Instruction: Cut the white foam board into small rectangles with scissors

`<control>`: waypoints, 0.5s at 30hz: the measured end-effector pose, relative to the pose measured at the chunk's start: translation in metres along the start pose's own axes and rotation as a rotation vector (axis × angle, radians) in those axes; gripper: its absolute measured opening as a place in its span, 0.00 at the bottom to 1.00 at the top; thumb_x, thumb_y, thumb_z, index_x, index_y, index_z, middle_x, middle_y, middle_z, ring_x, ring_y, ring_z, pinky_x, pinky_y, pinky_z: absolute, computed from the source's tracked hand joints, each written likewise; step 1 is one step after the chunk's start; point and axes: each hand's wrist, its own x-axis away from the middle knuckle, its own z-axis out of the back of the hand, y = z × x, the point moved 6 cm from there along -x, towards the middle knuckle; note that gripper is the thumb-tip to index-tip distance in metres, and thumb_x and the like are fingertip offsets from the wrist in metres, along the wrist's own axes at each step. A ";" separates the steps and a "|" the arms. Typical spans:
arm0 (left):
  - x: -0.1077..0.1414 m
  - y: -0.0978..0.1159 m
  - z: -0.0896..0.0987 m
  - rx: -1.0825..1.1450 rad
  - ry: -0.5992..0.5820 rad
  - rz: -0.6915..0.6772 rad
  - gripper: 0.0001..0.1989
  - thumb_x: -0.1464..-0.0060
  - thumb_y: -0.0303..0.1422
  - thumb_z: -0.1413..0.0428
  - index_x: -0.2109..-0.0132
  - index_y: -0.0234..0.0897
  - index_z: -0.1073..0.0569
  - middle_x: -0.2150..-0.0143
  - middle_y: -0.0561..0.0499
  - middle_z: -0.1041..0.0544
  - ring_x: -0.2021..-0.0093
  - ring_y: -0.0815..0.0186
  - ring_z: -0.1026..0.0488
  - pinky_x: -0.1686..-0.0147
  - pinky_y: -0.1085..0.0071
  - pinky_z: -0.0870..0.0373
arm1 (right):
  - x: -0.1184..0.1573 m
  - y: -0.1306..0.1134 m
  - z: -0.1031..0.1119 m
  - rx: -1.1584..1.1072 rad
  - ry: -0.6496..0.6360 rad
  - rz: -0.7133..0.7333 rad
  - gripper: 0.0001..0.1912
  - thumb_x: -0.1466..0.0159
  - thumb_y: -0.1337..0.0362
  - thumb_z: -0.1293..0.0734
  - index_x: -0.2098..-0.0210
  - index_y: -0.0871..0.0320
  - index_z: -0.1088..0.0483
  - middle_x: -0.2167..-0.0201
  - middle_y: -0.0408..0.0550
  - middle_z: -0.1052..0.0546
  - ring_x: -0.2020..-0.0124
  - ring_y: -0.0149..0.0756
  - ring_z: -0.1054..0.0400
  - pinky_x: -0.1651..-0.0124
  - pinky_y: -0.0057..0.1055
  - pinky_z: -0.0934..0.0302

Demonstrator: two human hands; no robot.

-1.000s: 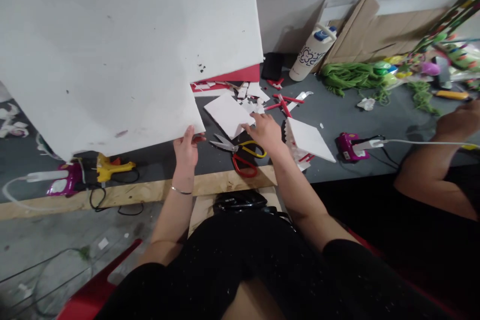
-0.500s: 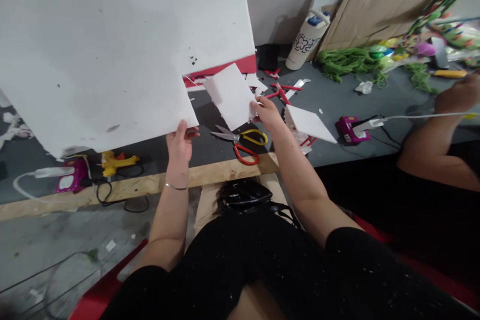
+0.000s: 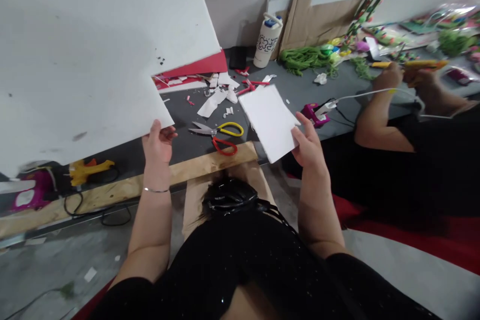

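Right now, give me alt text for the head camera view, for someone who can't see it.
A person's left hand holds the edge of a large white board while the right hand holds a smaller white sheet. Between the hands, yellow-and-red-handled scissors lie on a gray table near white scraps.

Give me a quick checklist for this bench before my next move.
1. Left grip on the board: ok, thumb over its near right corner.
2. Right grip on the card: ok, held near its right corner.
3. Scissors closed: not ok, blade tips parted.
4. Scraps cleared: not ok, several lie beyond the scissors.
5. Bottle upright: ok.
6. Glue gun off: cannot tell.
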 end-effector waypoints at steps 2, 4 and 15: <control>0.000 0.002 -0.003 -0.009 0.023 0.010 0.11 0.39 0.29 0.33 0.67 0.39 0.27 0.79 0.59 0.24 0.80 0.71 0.27 0.82 0.77 0.32 | -0.006 0.018 0.014 0.066 -0.021 -0.078 0.50 0.39 0.41 0.26 0.23 0.42 0.43 0.63 0.44 0.18 0.68 0.40 0.24 0.67 0.36 0.28; 0.000 0.005 -0.005 -0.024 0.048 0.020 0.10 0.41 0.27 0.34 0.68 0.39 0.27 0.80 0.59 0.24 0.80 0.71 0.27 0.83 0.77 0.32 | -0.017 0.032 0.018 0.097 -0.035 -0.141 0.53 0.40 0.41 0.25 0.20 0.44 0.45 0.59 0.47 0.16 0.66 0.41 0.22 0.66 0.37 0.26; -0.026 0.022 0.012 -0.033 0.100 -0.047 0.14 0.58 0.32 0.29 0.68 0.39 0.27 0.79 0.60 0.23 0.81 0.70 0.28 0.83 0.77 0.33 | -0.043 -0.037 0.002 0.436 -0.043 0.284 0.30 0.32 0.56 0.30 0.31 0.49 0.24 0.31 0.52 0.21 0.34 0.49 0.22 0.36 0.47 0.23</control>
